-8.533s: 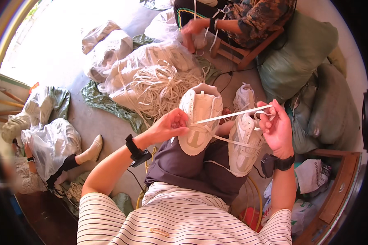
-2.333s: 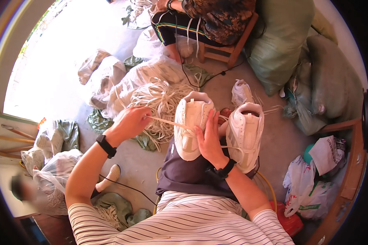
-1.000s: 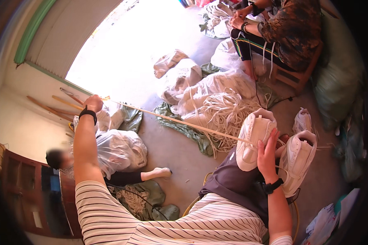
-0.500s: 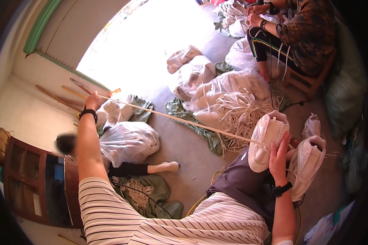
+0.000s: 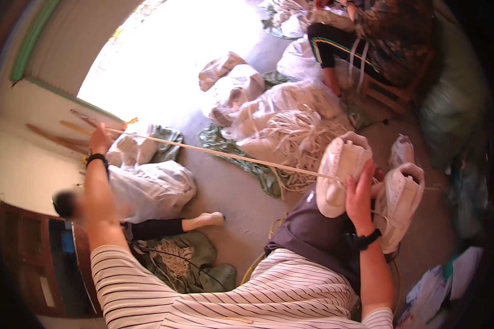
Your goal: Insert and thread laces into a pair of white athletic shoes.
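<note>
A white shoe rests at my dark-trousered knee, toe toward me. My right hand is closed on its right side, thumb and fingers around the upper. A long off-white shoelace stretches taut from the shoe's lacing area across to the far left. At its other end my left hand is closed on the lace, the arm raised and extended. Just right of my right hand leans a second white shoe, with another pale shoe beyond it.
A heap of loose laces lies on plastic-wrapped bundles ahead. At left, a person's leg extends beside a plastic bag. Another person sits on a wooden stool at the upper right. Green sacks stand at right.
The whole view has shifted, so the scene sits further left and slightly higher. Both hands keep their holds, and the lace stays taut between them.
</note>
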Demonstrator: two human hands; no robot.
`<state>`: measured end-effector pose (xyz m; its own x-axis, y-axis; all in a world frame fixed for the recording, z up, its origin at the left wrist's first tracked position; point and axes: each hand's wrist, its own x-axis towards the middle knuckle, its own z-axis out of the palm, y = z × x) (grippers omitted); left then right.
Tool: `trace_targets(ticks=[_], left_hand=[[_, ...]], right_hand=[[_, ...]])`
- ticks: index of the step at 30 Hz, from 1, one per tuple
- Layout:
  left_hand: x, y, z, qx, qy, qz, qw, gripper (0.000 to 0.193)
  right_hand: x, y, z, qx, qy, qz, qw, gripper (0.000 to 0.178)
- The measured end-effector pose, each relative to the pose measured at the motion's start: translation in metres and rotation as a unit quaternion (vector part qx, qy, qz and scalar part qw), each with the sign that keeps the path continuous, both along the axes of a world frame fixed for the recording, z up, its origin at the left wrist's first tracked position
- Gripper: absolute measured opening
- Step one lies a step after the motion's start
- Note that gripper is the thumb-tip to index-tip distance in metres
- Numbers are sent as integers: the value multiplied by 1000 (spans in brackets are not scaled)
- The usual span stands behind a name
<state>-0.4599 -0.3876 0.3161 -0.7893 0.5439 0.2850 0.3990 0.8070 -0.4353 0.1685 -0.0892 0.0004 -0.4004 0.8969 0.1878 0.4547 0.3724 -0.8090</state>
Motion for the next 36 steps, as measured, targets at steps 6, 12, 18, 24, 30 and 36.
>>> trace_targets(ticks=[6, 12, 18, 24, 30, 36], left_hand=[[-30, 16, -43, 120, 53, -50, 990, 38], [-55, 43, -40, 235, 175, -156, 943, 29], [-34, 85, -50, 290, 150, -155, 932, 29], [73, 183, -150, 368, -65, -339, 863, 19], [316, 256, -248, 361, -411, -456, 702, 12], [435, 275, -297, 312, -531, -381, 690, 11]], right_hand=[[-1, 21, 0, 98, 9, 15, 995, 66], [2, 30, 0, 140, -29, 87, 986, 30], [8, 29, 18, 103, 5, 129, 986, 14], [25, 6, 100, 25, 101, 276, 955, 11], [22, -37, 161, -14, 241, 384, 891, 18], [10, -38, 176, -17, 272, 409, 871, 18]])
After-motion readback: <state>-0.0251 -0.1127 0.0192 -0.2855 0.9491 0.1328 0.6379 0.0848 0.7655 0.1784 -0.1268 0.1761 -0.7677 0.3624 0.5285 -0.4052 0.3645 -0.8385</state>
